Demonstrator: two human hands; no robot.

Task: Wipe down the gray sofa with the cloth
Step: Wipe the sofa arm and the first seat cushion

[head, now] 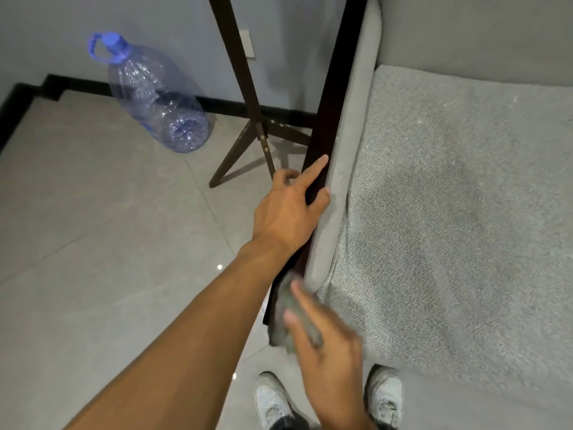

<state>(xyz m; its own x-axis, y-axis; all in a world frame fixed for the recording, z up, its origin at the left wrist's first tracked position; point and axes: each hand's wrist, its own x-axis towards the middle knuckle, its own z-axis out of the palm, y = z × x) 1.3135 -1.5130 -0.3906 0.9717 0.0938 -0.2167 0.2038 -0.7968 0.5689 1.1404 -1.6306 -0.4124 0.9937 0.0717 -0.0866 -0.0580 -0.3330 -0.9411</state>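
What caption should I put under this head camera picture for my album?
Left hand holds the sofa arm while the right hand wipes its front end with a cloth.

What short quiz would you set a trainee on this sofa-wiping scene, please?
1. True or false: the left hand grips the sofa's dark wooden side panel.
2. Which hand holds the cloth? A. the left hand. B. the right hand. C. neither.
3. Fill in: the plastic bottle with the blue cap stands on the ____.

Key: 1 true; 2 B; 3 floor.
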